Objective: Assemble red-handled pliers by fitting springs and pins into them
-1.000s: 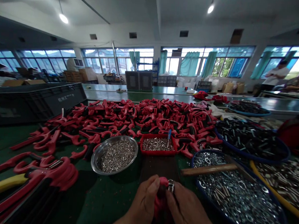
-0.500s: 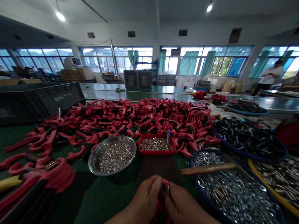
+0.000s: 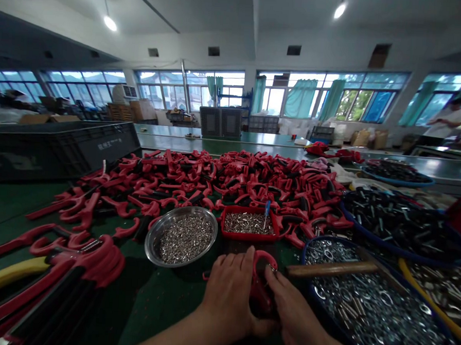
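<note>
Heads-up: left hand [image 3: 230,291] wraps closed around a red rubber-coated hook [image 3: 260,287], held low over the green bench [image 3: 161,308]. Right hand [image 3: 292,312] pinches narrow at the hook's upper end, on a small metal fitting [image 3: 273,268], partly hidden. Risk: a slipped pinch could drop the fitting into the blue-rimmed basin [image 3: 309,295] of washers just beside.

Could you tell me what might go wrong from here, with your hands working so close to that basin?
The right hand works beside the wooden-handled hammer lying across the blue basin of washers, so a careless move might knock it. The red hook-shaped handle between it and the left hand could slip, and any small metal part dropped there might vanish among the washers.
</note>
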`<state>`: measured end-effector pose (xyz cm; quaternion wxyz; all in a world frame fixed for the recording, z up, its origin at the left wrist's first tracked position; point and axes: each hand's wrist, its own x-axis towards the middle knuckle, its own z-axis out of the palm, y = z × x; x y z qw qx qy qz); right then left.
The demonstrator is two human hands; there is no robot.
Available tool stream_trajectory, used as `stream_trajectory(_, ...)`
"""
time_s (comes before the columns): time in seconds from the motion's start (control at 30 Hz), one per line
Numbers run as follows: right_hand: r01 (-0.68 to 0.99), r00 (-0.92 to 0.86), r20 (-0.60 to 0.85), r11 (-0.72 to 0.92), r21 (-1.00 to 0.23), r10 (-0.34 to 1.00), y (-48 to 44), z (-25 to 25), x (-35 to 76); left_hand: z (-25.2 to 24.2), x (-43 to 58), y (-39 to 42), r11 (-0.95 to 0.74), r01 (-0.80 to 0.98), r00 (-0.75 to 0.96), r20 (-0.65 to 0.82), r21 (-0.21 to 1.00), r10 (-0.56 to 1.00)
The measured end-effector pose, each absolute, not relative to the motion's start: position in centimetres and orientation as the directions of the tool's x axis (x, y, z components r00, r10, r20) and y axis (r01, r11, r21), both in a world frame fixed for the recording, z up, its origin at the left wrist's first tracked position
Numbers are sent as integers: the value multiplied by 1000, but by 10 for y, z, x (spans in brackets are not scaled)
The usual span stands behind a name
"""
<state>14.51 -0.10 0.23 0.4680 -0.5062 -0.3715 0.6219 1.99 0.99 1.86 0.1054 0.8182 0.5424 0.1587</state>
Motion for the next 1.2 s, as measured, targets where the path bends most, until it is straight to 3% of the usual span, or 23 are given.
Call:
stream_trajectory(0.1, 178, -169, -212, -182, -967, 962, 3, 7, 156, 19, 8, 19, -431, 841, 417, 114, 327, 902)
stream_trajectory(0.17, 496, -261, -163, -13, -868, 951, 16, 25, 167, 23, -1, 29, -450, 830, 441, 104, 329, 891)
stream_trajectory(0.2, 716, -331, -128, 161, -679, 935, 26, 36, 172, 25, -4, 33, -460, 825, 454, 99, 330, 886)
stream_trajectory(0.23, 879, -354, -29, 322, -353, 935, 39, 48, 175, 27, -5, 38, -475, 817, 473, 92, 326, 876)
stream_trajectory(0.3, 941, -276, 64, 283, -187, 959, 71, 66, 177, 28, -3, 43, -520, 803, 527, 61, 292, 847)
stream_trajectory(0.47, 959, -284, -110, 285, -6, 953, 148, 61, 150, 26, 1, 47, -586, 788, 596, 7, 188, 803)
stream_trajectory(0.6, 947, -315, -155, 321, 10, 936, 173, 42, 133, 39, -14, 72, -587, 781, 594, 38, 212, 804)
stream_trajectory(0.7, 942, -335, -121, 335, -19, 934, 176, 37, 138, 50, -20, 111, -406, 908, 407, 4, 101, 913)
stream_trajectory(0.87, 929, -362, -32, 358, -94, 932, 172, 33, 157, 47, -6, 164, -406, 913, 409, -127, 52, 904)
stream_trajectory(1.03, 898, -397, -8, 386, -209, 918, 169, 27, 163, 39, 0, 168, -424, 902, 431, -114, 78, 895)
stream_trajectory(1.2, 860, -377, 65, 375, -345, 924, 170, 32, 166, 37, -11, 168, -391, 903, 397, 2, 179, 918)
